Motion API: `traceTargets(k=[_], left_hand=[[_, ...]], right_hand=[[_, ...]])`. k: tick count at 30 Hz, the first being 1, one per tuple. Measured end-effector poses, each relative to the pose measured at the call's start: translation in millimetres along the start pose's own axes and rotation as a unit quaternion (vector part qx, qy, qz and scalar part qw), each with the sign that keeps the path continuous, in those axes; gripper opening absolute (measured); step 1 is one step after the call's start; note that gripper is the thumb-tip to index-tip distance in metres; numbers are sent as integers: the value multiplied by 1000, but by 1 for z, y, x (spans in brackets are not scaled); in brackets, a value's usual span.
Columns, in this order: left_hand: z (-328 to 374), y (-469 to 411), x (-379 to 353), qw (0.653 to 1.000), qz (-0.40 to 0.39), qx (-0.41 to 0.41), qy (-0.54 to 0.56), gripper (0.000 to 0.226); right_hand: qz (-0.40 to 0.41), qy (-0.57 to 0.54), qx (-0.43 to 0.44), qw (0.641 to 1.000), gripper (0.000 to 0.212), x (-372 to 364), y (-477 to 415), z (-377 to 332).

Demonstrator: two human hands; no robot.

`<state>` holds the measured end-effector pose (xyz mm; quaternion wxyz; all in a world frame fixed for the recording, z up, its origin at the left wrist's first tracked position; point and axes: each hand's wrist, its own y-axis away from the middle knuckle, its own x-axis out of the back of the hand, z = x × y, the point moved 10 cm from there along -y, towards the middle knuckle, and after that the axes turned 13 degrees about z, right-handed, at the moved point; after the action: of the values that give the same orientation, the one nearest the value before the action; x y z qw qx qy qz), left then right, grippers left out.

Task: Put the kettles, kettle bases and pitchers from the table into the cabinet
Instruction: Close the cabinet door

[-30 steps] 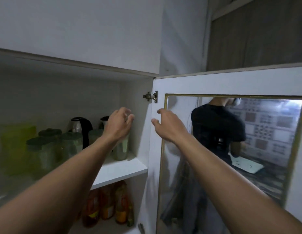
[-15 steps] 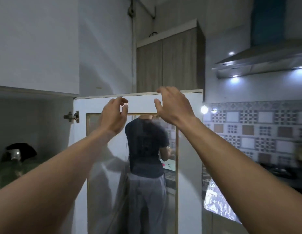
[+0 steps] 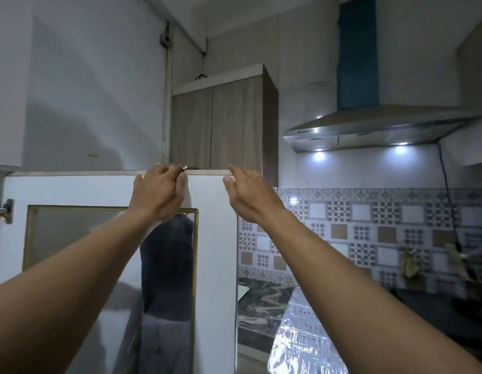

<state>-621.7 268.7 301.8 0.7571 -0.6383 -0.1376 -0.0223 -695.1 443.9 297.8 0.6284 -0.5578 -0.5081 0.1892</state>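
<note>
Two bare hands reach up to the top edge of a white cabinet door [image 3: 113, 190] with a brass-framed glass panel [image 3: 72, 233]. The door stands open, its long axis upright, with a metal hinge [image 3: 2, 211] at its left edge and its free edge to the right. The left hand [image 3: 159, 191] curls its fingers over the top edge, grasping it. The right hand [image 3: 248, 194] is loose-fingered at the top right corner.

Steel range hood [image 3: 374, 128], patterned tiles [image 3: 369, 228]

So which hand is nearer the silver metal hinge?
Left. The left hand grips the top edge of the white cabinet door, right of the silver metal hinge; the right hand is farther right, at its corner.
</note>
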Motion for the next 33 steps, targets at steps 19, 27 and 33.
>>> traceTargets(k=[19, 27, 33], left_hand=[[24, 37, 124, 991, -2, 44, 125, 45], [-5, 63, 247, 957, 11, 161, 240, 78], [-37, 89, 348, 946, 45, 205, 246, 77]], right_hand=[[8, -274, -56, 960, 42, 72, 32, -81], [-51, -537, -154, 828, 47, 86, 78, -182], [-132, -585, -133, 789, 45, 50, 96, -285]])
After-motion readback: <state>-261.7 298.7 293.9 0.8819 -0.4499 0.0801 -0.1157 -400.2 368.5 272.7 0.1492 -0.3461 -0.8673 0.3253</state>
